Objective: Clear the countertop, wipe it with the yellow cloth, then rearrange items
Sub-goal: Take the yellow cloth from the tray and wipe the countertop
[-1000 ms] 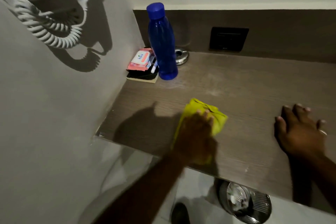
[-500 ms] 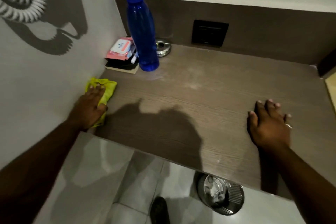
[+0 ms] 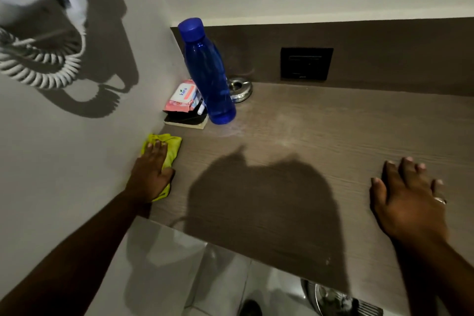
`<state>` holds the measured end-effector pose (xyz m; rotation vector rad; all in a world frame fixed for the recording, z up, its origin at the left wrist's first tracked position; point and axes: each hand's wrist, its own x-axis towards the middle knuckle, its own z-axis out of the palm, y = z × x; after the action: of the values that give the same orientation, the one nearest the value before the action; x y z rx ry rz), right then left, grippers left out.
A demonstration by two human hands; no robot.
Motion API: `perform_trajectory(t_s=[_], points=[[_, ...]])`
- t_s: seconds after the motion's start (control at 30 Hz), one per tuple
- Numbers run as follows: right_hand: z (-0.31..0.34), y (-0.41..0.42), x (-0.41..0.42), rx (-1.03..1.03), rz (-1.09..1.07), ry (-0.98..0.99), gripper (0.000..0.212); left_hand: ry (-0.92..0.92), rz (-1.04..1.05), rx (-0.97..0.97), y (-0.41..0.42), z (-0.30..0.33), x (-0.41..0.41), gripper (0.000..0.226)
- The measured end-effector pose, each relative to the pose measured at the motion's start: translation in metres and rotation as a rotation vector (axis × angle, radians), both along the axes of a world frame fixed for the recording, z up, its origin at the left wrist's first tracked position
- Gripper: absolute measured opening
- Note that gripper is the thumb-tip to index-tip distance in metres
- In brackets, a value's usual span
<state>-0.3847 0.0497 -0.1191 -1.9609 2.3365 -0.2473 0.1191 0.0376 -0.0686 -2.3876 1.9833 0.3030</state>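
Note:
My left hand (image 3: 151, 174) presses the yellow cloth (image 3: 171, 146) flat on the brown wooden countertop (image 3: 307, 141), hard against the left wall. My right hand (image 3: 407, 200) lies palm down with fingers spread on the right side of the countertop, holding nothing. In the back left corner stands a tall blue bottle (image 3: 209, 77). Beside it a pink wipes pack (image 3: 183, 96) lies on a dark flat item (image 3: 186, 119). A small steel dish (image 3: 239, 90) sits behind the bottle.
A white wall unit with a coiled cord (image 3: 43, 69) hangs on the left wall. A black socket plate (image 3: 306, 63) is set in the back panel. Below the counter's front edge are floor tiles and a steel bin (image 3: 341, 301).
My left hand swept the yellow cloth from the counter's middle front to the left wall and now holds there. My right hand stays planted.

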Motion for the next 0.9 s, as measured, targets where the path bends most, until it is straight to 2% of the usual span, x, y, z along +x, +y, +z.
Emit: perform_trajectory(t_s=[0.2,0.37,0.5,0.57,0.67,0.73,0.83,0.9], points=[[0.002,-0.001,0.000,0.005,0.005,-0.001,0.064,-0.005,-0.021,-0.015,0.064,-0.009,0.017,0.091],[0.006,0.000,0.000,0.019,-0.003,0.003,0.063,-0.019,-0.077,-0.017,0.064,-0.002,0.014,0.093],[0.012,0.001,0.003,0.065,-0.032,0.011,0.056,-0.012,0.086,-0.082,0.058,-0.013,-0.016,0.092],[0.013,-0.001,0.005,0.062,-0.024,0.005,0.057,-0.019,0.130,-0.076,0.058,-0.020,-0.048,0.094],[0.010,-0.001,0.005,0.053,-0.019,0.007,0.058,0.045,0.054,-0.053,0.072,-0.026,-0.137,0.089],[0.008,-0.002,0.003,0.046,-0.012,-0.004,0.059,0.089,-0.084,-0.077,0.089,-0.026,-0.213,0.083],[0.009,0.000,0.001,0.034,-0.007,-0.023,0.058,0.071,-0.348,-0.059,0.112,-0.026,-0.316,0.086],[0.010,0.001,0.001,0.022,-0.005,-0.037,0.055,0.070,-0.497,-0.035,0.124,-0.025,-0.358,0.090]])
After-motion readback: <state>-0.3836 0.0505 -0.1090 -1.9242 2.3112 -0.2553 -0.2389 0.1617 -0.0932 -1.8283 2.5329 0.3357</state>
